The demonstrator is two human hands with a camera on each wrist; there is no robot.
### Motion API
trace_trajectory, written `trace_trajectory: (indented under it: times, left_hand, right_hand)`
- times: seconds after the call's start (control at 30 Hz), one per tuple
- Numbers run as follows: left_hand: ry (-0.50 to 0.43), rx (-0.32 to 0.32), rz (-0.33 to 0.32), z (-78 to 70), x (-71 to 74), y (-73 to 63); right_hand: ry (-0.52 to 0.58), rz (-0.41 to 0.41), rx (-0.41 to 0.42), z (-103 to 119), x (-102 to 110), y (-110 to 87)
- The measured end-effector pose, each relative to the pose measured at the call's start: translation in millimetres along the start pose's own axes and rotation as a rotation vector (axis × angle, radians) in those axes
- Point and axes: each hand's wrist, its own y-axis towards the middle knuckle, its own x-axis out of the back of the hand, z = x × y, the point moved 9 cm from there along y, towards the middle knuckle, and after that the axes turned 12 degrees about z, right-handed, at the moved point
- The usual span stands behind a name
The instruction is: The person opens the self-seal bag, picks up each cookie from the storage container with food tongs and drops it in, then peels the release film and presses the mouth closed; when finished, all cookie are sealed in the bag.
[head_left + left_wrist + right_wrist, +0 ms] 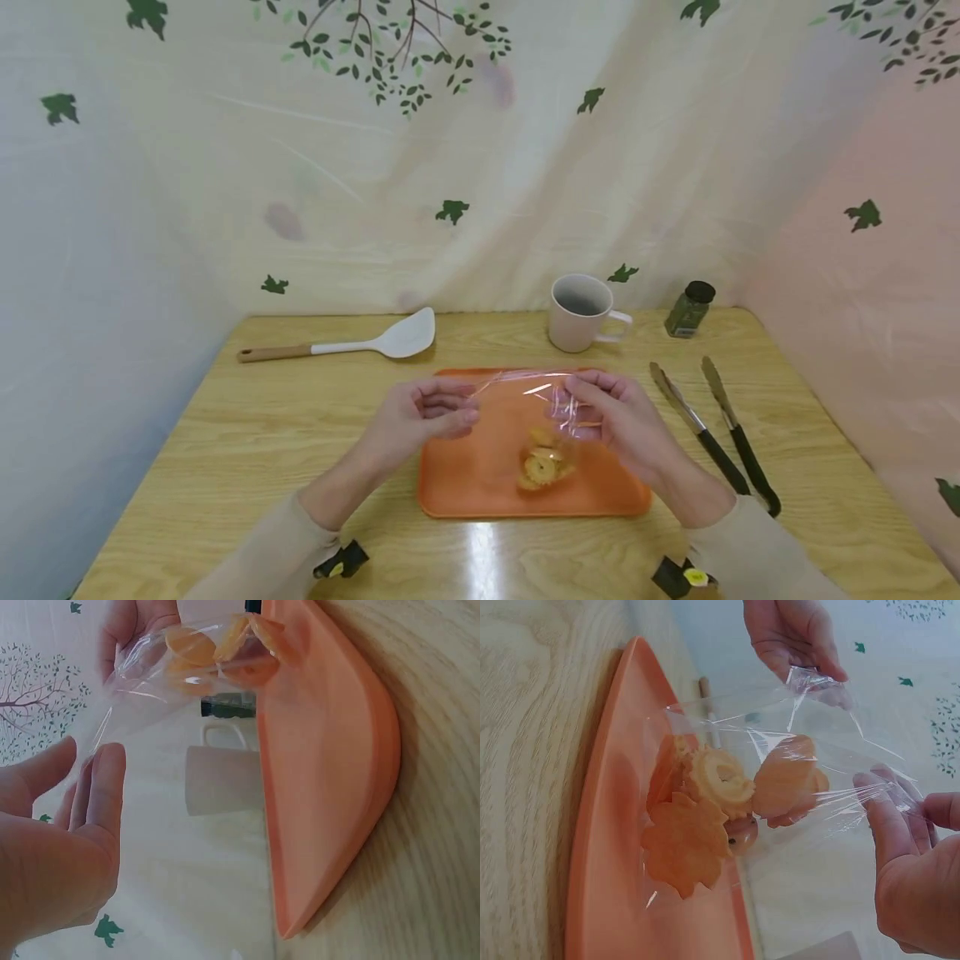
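Observation:
A clear plastic bag [742,724] of cookies [685,844] hangs over an orange tray [465,467], its top edge spread between both hands. My left hand [420,417] pinches one side of the opening. The other side is gripped by my right hand [633,425], between thumb and fingers. Inside the bag, the cookies sit low and bunched together; one is flower-shaped and another is ring-like with a scalloped edge. In the left wrist view, the left hand [67,840] is at the bag's thin upper film, while the cookies [191,656] show nearer the right hand.
Behind the tray lies a white spatula [405,335] with a wooden handle. A pale mug [573,321] stands at the back, with a dark-capped spice jar [687,312] to its right. Black-handled tongs [720,458] lie right of the tray. A printed curtain [337,183] hangs behind the table.

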Motion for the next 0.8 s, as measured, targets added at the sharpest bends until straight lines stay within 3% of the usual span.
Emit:
trace_trajectory:
  times: [0.3, 0.5, 0.67, 0.8]
  left_hand:
    - [-0.053, 0.044, -0.091, 10.2, 5.2, 7.4]
    - [-0.052, 0.005, -0.055, 7.8, 1.6, 9.3]
    - [-0.050, -0.012, -0.031, 3.2, -3.9, 9.0]
    - [-0.036, -0.013, -0.029, 0.7, -5.9, 10.6]
  right_hand:
    - [0.037, 0.018, 0.026, -2, 13, -0.3]
    - [0.004, 0.089, 0.081, 5, 13, 0.4]
    - [-0.113, 0.085, 0.132, 15, 16, 1.2]
    - [-0.318, 0.056, 0.189, 28, 14, 1.3]
